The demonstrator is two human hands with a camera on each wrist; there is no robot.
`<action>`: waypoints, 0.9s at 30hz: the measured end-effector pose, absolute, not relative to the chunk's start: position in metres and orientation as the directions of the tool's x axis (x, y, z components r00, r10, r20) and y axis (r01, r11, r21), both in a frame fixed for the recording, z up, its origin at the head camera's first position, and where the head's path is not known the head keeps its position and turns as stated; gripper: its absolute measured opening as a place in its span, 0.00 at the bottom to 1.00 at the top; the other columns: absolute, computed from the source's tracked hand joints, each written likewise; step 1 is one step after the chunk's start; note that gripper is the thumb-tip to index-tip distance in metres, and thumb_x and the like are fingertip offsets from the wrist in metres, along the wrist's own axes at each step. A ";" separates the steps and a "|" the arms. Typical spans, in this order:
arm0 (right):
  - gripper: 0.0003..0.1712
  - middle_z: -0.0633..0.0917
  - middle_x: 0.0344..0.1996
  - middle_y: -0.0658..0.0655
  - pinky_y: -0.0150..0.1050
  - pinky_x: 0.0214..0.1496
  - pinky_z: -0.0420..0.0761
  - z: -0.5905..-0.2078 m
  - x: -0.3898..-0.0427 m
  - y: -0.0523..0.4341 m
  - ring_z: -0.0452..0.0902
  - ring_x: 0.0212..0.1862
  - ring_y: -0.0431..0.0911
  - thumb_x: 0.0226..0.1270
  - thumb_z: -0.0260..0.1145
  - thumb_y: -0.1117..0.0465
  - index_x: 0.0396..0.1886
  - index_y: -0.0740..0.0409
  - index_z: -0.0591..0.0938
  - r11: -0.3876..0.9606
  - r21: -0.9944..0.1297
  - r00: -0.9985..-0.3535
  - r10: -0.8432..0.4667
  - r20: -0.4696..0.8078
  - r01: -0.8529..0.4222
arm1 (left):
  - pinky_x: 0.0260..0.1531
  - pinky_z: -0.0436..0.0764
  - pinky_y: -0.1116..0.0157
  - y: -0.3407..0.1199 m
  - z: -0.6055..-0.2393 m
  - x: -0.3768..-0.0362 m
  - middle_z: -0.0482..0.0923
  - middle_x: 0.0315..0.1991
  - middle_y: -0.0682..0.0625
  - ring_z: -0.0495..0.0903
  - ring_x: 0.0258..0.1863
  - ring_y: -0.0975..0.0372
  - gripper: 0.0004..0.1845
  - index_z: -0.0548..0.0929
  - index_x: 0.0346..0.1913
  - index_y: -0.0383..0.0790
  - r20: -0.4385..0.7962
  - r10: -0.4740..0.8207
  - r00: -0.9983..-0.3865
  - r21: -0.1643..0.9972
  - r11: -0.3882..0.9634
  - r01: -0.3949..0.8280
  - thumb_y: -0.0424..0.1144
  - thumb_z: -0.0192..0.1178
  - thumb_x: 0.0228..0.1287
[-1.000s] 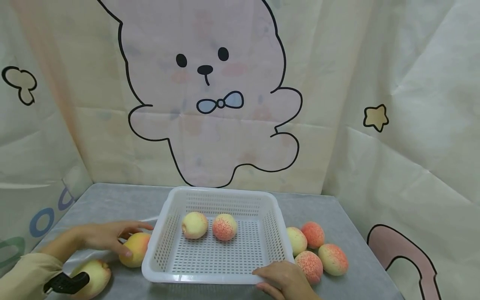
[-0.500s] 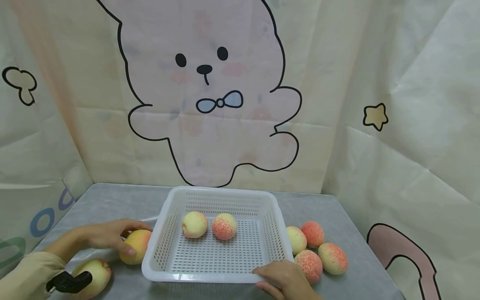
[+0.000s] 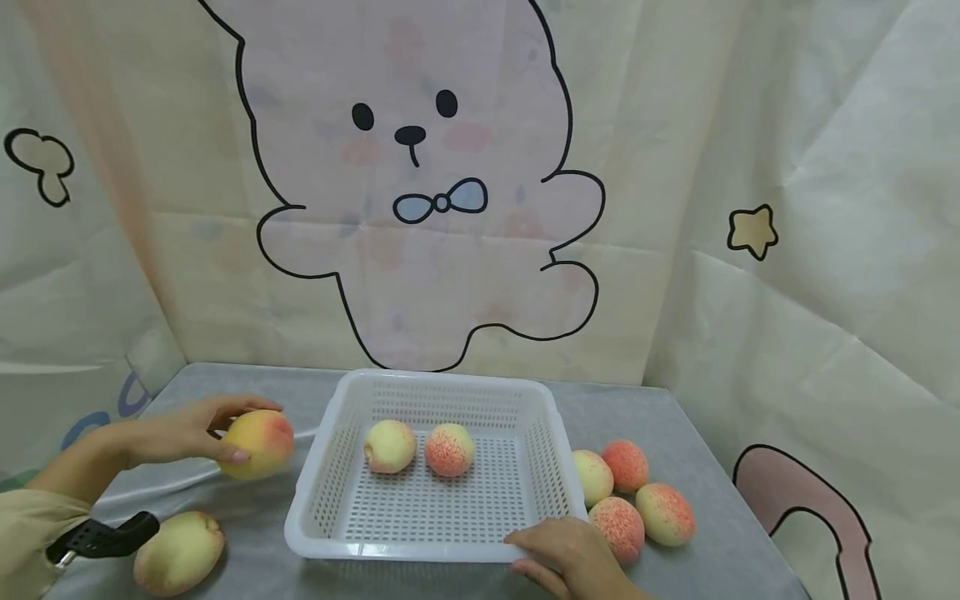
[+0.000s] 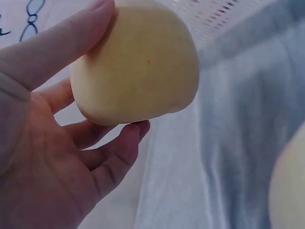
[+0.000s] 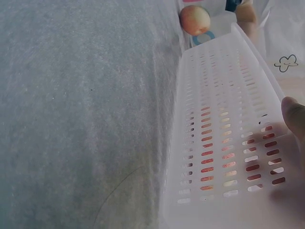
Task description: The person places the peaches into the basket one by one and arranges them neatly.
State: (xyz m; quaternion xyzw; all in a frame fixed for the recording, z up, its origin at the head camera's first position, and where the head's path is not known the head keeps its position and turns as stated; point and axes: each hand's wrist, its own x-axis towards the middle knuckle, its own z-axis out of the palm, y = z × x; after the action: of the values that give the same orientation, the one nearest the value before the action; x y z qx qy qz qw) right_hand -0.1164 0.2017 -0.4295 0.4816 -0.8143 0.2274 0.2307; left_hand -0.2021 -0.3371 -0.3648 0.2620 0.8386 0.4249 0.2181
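My left hand [image 3: 187, 429] holds a yellow peach [image 3: 258, 444] with a red blush, left of the white plastic basket [image 3: 397, 551]. In the left wrist view, the thumb presses on one side of this peach [image 4: 138, 67] and the fingers curl on the other. A larger pale peach [image 3: 180, 553] lies on the table below the left wrist. My right hand [image 3: 573, 554] grips the basket's rim at the near right corner. Inside the basket sit a pale peach [image 3: 390, 447] and a red-speckled peach [image 3: 449, 450].
Several peaches cluster against the basket's right side, among them a red one [image 3: 626, 466] and a speckled one [image 3: 618, 530]. A grey cloth [image 3: 720, 500] covers the table. Cartoon-printed curtains [image 3: 480, 292] hang behind it and at both sides.
My left hand has lifted the yellow peach off the table and carried it up and slightly left, away from the basket's side. The right hand stays on the rim.
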 end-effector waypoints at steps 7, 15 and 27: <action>0.14 0.91 0.38 0.42 0.24 0.42 0.80 -0.428 -0.116 0.202 0.86 0.39 0.32 0.63 0.73 0.57 0.48 0.45 0.87 0.438 -0.176 -0.449 -0.663 0.599 -0.882 | 0.47 0.79 0.69 -0.330 -0.341 -0.203 0.81 0.59 0.54 0.79 0.53 0.69 0.29 0.69 0.71 0.45 -0.045 0.597 -0.801 0.785 0.517 0.342 0.36 0.61 0.69; 0.13 0.91 0.39 0.40 0.24 0.43 0.80 -0.429 -0.115 0.201 0.85 0.39 0.31 0.64 0.73 0.56 0.48 0.44 0.87 0.465 -0.191 -0.481 -0.656 0.581 -0.865 | 0.45 0.80 0.68 -0.315 -0.327 -0.204 0.80 0.58 0.53 0.81 0.52 0.66 0.30 0.67 0.73 0.48 0.034 0.608 -0.793 0.773 0.487 0.406 0.34 0.61 0.69; 0.14 0.91 0.38 0.41 0.23 0.42 0.79 -0.431 -0.115 0.200 0.85 0.39 0.31 0.61 0.74 0.57 0.48 0.45 0.87 0.438 -0.161 -0.439 -0.665 0.604 -0.885 | 0.45 0.81 0.67 -0.296 -0.321 -0.199 0.79 0.59 0.49 0.80 0.51 0.66 0.30 0.67 0.72 0.42 0.021 0.594 -0.804 0.786 0.488 0.381 0.36 0.62 0.69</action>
State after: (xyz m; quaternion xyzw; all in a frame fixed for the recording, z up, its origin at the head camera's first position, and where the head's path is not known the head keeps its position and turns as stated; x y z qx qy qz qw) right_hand -0.1148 0.2005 -0.4306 0.4754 -0.8151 0.2348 0.2334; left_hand -0.1994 -0.2955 -0.3210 0.2857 0.8529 0.4178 0.1277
